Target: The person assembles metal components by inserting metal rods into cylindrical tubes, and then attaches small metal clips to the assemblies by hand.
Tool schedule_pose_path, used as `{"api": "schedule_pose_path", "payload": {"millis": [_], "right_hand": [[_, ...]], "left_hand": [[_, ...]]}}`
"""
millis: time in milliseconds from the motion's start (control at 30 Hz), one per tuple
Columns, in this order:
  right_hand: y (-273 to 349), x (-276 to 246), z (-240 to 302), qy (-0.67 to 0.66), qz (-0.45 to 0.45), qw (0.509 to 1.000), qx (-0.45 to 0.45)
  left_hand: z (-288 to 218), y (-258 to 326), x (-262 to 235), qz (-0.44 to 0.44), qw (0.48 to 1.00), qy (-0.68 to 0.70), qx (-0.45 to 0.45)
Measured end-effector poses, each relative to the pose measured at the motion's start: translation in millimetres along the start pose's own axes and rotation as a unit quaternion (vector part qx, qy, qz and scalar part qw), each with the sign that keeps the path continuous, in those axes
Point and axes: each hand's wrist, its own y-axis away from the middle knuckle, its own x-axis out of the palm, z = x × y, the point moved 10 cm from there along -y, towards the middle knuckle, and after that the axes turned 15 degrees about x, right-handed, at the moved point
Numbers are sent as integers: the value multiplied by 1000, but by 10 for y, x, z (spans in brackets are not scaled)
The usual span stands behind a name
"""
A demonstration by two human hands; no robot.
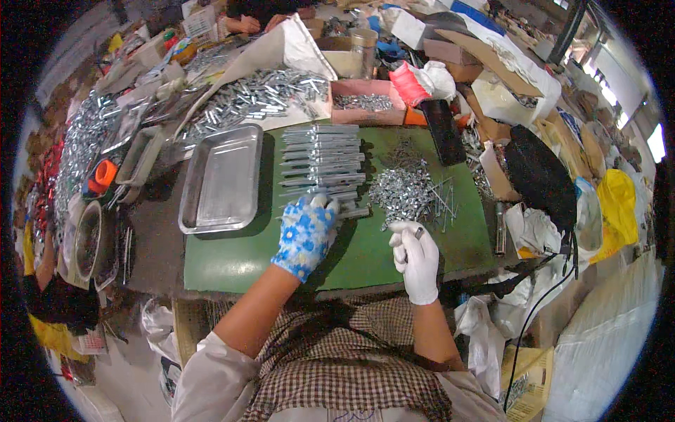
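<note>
My left hand (306, 235), in a blue-and-white flowered glove, is at the near end of a row of long silvery metal rods (320, 158) lying side by side. Its fingers are bent over the nearest rods, and what they grip is hidden. In a white glove, my right hand (416, 259) is closed at the near edge of a heap of small shiny metal pieces (404, 191). A small dark metal piece (420, 233) shows between its fingers. Several thin pins or nails (444, 200) stick out at the heap's right side.
A shallow metal tray (221, 179) sits left on the green mat (225, 271). Behind are a pink box of small parts (362, 102) and a pile of metal tubes (264, 95). A black oblong object (443, 132) lies at the right. Another person's hands (249, 24) show far back.
</note>
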Motion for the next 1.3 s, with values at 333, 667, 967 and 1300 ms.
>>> {"api": "schedule_pose_path", "payload": {"millis": [333,667,967,1300], "right_hand": [[12,104,11,60,18,998,-18],[130,34,25,18,-2,1000,7],[309,114,-7,226,5,972,68],[228,117,-79,214,20,966,144]], "left_hand": [[-231,158,-66,0,999,1,40],[-363,88,-25,11,998,27,59],[-344,357,-185,83,988,88,95],[-643,145,-297,95,980,59,162]]}}
